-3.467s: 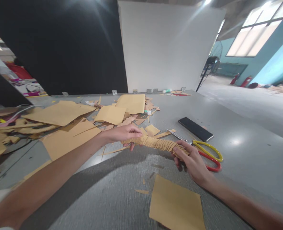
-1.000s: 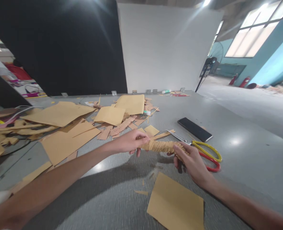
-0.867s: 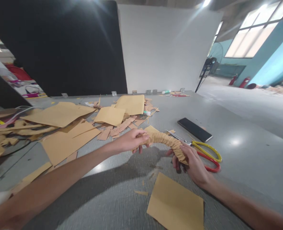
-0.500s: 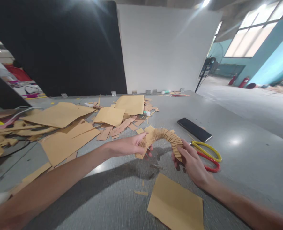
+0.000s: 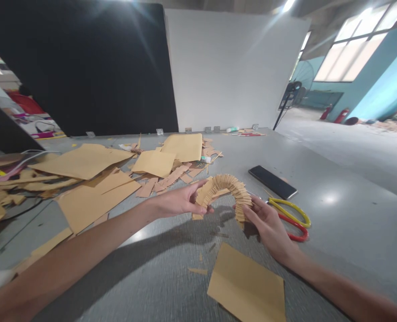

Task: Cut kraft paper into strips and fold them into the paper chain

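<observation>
One pleated paper strip (image 5: pixel 224 185), bent into an arch, pinched at both ends by left hand (image 5: pixel 180 202) and right hand (image 5: pixel 268 226). Beside: one pair of scissors (image 5: pixel 290 214), one phone (image 5: pixel 272 182), one loose sheet (image 5: pixel 248 286).

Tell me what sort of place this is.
Probably a craft bench in a large workshop hall. Both hands bend a pleated paper strip into an arch above the grey table, cut brown paper lies heaped on it, and scissors sit beside the right hand.
</observation>
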`<state>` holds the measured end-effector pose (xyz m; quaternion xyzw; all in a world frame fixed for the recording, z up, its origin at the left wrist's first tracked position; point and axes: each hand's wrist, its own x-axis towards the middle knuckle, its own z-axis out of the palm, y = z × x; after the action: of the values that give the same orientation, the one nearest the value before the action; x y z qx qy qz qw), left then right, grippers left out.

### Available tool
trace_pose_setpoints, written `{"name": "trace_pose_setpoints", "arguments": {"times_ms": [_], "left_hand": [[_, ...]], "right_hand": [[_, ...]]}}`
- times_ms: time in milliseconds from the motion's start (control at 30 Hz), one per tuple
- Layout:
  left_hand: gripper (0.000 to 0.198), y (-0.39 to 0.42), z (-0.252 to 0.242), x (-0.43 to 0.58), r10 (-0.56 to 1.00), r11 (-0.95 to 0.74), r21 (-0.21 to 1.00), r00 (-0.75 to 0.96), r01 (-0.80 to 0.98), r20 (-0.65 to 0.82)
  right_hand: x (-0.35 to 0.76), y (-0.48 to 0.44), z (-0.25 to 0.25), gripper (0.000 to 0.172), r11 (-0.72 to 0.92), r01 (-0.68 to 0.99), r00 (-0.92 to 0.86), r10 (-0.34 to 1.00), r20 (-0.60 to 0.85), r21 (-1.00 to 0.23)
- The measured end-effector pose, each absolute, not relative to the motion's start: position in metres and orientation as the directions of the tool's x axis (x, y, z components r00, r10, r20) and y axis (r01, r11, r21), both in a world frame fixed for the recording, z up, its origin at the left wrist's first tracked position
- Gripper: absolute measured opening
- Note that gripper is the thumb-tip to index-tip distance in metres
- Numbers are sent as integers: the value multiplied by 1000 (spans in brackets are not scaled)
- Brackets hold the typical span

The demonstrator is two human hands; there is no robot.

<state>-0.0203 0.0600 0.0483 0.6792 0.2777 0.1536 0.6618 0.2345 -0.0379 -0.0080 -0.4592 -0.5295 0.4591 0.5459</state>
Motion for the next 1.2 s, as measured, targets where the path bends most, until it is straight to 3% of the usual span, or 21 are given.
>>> {"name": "trace_pose_setpoints", "arguments": {"times_ms": [133,300,400,567,733,967,1200], "left_hand": [[85,67,44,-20,555,157,983,816,92,-165],[52,69,35,-17,603,89,988,784,122,-151],[44,64,28,-12,626,42,985,764,168,-157],[48,51,18,-1,655,32,992,747,124,-115],[64,40,6,8,703,112,986,691,127,-169],[57,31,-12,15,714,137,990,695,-28,-79],[48,27,-15,18,751,48,998,660,-48,-4]], "right_hand": [[234,-37,-8,39,169,26,37,985,170,-985],[233,-36,-7,43,194,21,36,980,194,-981],[233,-36,-7,42,196,14,39,980,197,-980],[233,-35,-10,35,189,-18,23,982,189,-982],[233,-34,-10,34,167,-60,-16,986,169,-984],[234,-34,-14,36,122,-78,-48,991,126,-990],[235,-33,-15,37,130,-72,-41,990,133,-989]]}}
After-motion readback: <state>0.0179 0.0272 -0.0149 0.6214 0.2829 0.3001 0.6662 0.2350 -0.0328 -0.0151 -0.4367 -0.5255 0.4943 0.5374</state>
